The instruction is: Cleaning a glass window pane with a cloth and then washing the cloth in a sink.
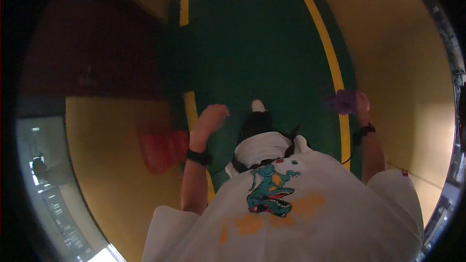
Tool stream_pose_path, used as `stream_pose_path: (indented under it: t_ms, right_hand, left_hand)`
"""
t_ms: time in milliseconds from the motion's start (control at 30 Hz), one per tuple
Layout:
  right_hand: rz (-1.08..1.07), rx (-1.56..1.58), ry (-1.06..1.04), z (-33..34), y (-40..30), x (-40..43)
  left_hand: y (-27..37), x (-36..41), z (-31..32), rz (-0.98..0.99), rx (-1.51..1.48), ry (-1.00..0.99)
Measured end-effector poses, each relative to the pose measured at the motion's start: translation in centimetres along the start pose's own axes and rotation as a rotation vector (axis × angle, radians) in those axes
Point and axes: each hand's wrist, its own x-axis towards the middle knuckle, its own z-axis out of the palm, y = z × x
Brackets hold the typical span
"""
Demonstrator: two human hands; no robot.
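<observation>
My right hand (363,104) is shut on a crumpled purple cloth (346,102), held out beside the right wall and blurred by motion. A dark band with a thin dark cord circles that wrist. My left hand (213,116) hangs over the green floor (251,43) with its fingers curled in. I see nothing in it, though its palm is hidden. It also has a dark wristband (198,157). Below me, the light tip of one shoe (258,106) shows beyond a dark trouser leg (256,125).
Yellow floor lines run along the right (327,47) and left (191,107). A tan wall (393,54) borders the right side. On the left are a dark red door-like surface (91,36), a tan wall (109,153) with a window (47,160), and a blurred red object (162,149).
</observation>
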Motion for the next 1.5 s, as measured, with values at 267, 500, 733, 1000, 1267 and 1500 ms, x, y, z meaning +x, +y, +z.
stream_pose_path:
  t_ms: [267, 500, 733, 1000, 1267, 1500]
  right_hand:
    - [0.317, 0.272, 0.133, 6.8, -15.6, 27.8]
    - [0.061, 0.402, 0.019, 12.0, -34.6, 61.8]
    - [-0.1, 0.332, -0.06, 15.3, -58.5, 84.7]
    - [-0.233, 0.278, -0.238, 23.7, -79.1, 110.3]
    - [-0.166, 0.278, -0.276, 24.6, -99.1, 126.2]
    - [-0.183, 0.113, -0.342, 31.1, -120.1, 143.5]
  left_hand:
    - [-4.8, 31.5, -13.5, -0.121, -0.159, -0.253]
    - [-12.6, 58.5, -26.9, -0.276, 0.131, -0.112]
    - [-15.5, 79.4, -40.4, -0.576, -0.016, 0.279]
    - [-32.3, 103.7, -50.4, -0.459, -0.014, 0.146]
    - [-46.6, 124.3, -71.4, -0.421, -0.105, 0.121]
    - [-58.0, 137.7, -85.8, -0.397, -0.165, 0.206]
